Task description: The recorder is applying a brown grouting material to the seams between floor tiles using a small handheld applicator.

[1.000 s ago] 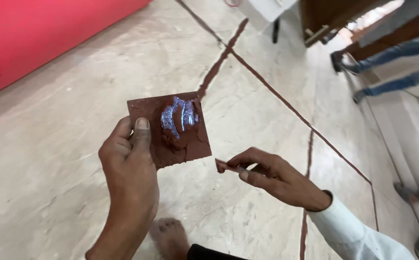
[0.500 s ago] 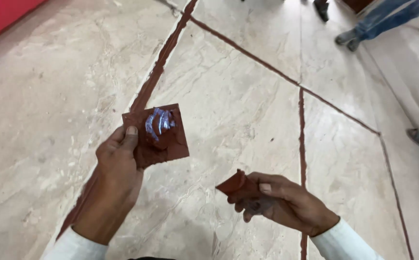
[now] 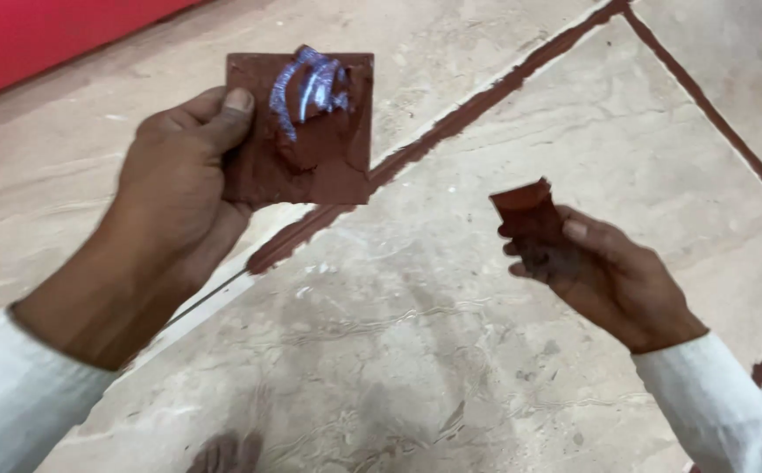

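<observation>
Paste [image 3: 311, 83] (glossy, bluish) sits on a square tile [image 3: 302, 131] pinched level by the left hand [image 3: 179, 184], thumb on top. Right hand [image 3: 600, 271], at four o'clock, grips a scraper [image 3: 525, 206], blade up.

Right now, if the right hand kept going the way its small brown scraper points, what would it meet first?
The right hand aims its brown scraper up and left. The way looks free across the gap, then it would likely meet the lower right corner of the square board in the left hand, though depth is unclear.

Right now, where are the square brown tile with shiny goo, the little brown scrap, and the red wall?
square brown tile [image 3: 328, 162]: head view, bare lower part.
little brown scrap [image 3: 523, 206]: head view, its middle.
red wall [image 3: 39, 35]: head view, flat face.
</observation>
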